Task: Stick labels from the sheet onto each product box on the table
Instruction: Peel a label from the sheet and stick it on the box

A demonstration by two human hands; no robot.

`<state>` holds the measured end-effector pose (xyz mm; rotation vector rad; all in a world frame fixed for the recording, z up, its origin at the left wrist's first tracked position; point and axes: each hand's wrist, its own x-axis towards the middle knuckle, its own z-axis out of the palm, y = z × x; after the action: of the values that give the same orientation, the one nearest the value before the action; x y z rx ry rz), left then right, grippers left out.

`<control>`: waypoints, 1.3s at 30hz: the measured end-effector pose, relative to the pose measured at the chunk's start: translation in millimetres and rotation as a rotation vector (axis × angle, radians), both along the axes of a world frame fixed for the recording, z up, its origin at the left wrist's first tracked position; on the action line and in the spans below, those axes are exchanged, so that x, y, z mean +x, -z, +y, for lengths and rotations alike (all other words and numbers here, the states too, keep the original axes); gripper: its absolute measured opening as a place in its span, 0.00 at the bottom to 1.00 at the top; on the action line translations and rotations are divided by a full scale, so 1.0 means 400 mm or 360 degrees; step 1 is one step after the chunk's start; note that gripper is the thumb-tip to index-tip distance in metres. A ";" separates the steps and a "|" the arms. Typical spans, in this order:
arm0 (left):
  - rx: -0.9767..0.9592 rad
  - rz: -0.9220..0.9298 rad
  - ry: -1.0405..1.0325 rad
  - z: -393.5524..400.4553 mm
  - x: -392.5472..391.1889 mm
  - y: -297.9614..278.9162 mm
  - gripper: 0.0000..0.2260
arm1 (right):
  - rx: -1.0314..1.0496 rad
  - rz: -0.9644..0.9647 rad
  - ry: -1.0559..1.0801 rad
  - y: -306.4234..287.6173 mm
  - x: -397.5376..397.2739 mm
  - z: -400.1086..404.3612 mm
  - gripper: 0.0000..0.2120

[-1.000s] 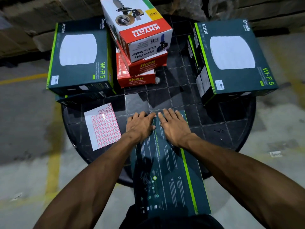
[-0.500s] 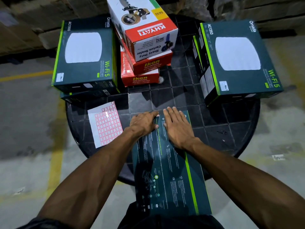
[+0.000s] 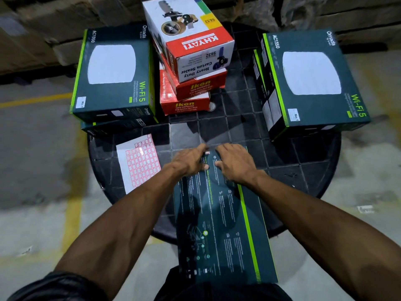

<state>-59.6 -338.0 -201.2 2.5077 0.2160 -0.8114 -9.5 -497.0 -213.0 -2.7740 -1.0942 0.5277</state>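
Pressing down a small red-bordered label point(image 3: 207, 152) near the far edge of the dark Wi-Fi box point(image 3: 217, 213), which lies lengthwise on the round black table point(image 3: 303, 161) and overhangs its near rim. Left hand point(image 3: 191, 161) and right hand point(image 3: 235, 162) both rest on the box, fingers loosely bent, gripping nothing clearly visible. Label sheet point(image 3: 138, 161) lies just left of the box. Likely next: smoothing, setting this box aside, then peeling another label for an unlabelled box such as the Khyati carton sealer box point(image 3: 191, 38).

Both forearms were bare. A dark rolled sleeve point(image 3: 58, 285) showed at 7 o'clock, and dark clothing point(image 3: 223, 292) covered the torso at 6 o'clock.
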 end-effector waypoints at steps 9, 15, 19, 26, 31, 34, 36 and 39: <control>-0.0070 0.0059 -0.0044 0.012 0.008 0.010 0.30 | 0.0017 0.0105 0.0040 -0.016 0.014 0.004 0.24; -0.0181 0.0114 -0.0078 0.012 0.028 -0.011 0.28 | 0.0049 0.0077 0.0024 0.015 0.007 -0.003 0.23; -0.0157 -0.0085 -0.0237 0.017 -0.010 0.004 0.25 | 0.0040 0.0317 0.0038 0.001 0.031 0.011 0.26; 0.0250 -0.0157 -0.0360 0.031 -0.063 0.037 0.34 | -0.0087 0.0646 -0.0114 -0.036 0.078 0.038 0.27; 0.0243 -0.0109 -0.0284 0.033 -0.070 0.050 0.35 | -0.0003 0.0765 -0.0010 -0.029 0.092 0.044 0.23; 0.0269 -0.0050 -0.0183 0.038 -0.064 0.049 0.34 | -0.0042 0.0682 -0.0030 -0.031 0.098 0.046 0.23; 0.0268 -0.0022 -0.0120 0.042 -0.063 0.045 0.36 | -0.0023 0.0729 -0.0065 -0.029 0.102 0.047 0.22; 0.0253 -0.0019 -0.0061 0.047 -0.063 0.044 0.40 | -0.0027 0.0820 -0.0135 -0.029 0.110 0.049 0.23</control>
<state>-84.9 -319.3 -218.8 2.6469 0.3353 -0.7922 34.4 -477.2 -201.5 -2.3936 -1.0767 1.1797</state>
